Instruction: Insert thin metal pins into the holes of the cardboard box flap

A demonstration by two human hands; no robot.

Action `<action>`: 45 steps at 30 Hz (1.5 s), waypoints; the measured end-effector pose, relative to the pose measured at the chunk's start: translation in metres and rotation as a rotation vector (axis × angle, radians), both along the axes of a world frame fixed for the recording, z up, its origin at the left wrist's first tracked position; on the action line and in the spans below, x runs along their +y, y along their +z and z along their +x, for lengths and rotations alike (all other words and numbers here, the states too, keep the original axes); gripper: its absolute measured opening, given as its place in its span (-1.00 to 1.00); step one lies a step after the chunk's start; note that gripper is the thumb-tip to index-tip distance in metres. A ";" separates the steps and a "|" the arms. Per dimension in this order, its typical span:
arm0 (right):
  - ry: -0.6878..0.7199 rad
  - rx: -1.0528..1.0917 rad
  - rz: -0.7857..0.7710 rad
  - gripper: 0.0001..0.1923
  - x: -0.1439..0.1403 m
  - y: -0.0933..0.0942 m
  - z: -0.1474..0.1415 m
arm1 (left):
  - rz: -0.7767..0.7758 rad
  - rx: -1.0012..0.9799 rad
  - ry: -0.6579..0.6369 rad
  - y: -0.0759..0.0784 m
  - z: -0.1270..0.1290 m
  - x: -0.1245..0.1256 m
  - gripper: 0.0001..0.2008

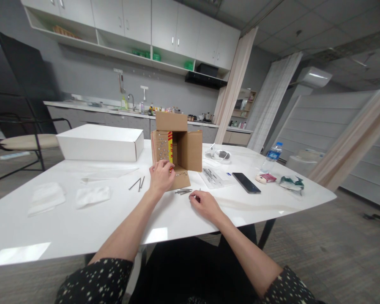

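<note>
An open cardboard box stands on the table, its flaps spread. Rows of small silvery points dot its left panel, beside a yellow and red strip. My left hand is at the lower part of that panel with fingers bent and closed; what they grip is hidden. My right hand rests on the table with its fingers curled together; a thin dark bit shows at the fingertips, too small to name. Just left of it lies a small pile of long metal screws or nails. Several more, similar pieces lie left of my left hand.
A white box sits back left, with white cloths in front. Right of the cardboard box are a clear plastic bag with metal pieces, a black phone, a water bottle, a pink packet and a crumpled wrapper.
</note>
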State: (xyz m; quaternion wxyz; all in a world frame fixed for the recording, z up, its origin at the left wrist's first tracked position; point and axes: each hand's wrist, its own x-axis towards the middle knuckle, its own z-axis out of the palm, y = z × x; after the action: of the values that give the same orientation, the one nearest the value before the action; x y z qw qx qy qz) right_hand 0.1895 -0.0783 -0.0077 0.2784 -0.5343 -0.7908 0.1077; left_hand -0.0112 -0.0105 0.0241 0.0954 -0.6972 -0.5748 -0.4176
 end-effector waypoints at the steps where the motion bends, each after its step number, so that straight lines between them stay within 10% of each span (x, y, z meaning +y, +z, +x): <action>1: 0.001 0.001 0.001 -0.75 0.000 0.000 0.000 | 0.000 0.001 -0.001 0.000 0.000 0.000 -0.78; 18: -0.005 0.007 -0.009 -0.77 -0.001 0.000 0.000 | -0.284 0.221 -0.102 -0.008 -0.002 -0.002 -0.73; 27: 0.001 0.021 -0.002 -0.78 0.000 -0.001 0.000 | -0.174 0.274 0.002 -0.006 0.001 -0.003 -0.75; 45: 0.003 0.014 0.000 -0.79 0.000 0.000 0.000 | -0.351 0.489 -0.362 -0.010 0.011 -0.010 -0.83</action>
State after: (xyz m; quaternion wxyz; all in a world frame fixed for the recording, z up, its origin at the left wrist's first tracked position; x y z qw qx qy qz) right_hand 0.1892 -0.0787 -0.0074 0.2838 -0.5322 -0.7898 0.1117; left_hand -0.0004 -0.0202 0.0143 0.0332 -0.8730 -0.4650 -0.1431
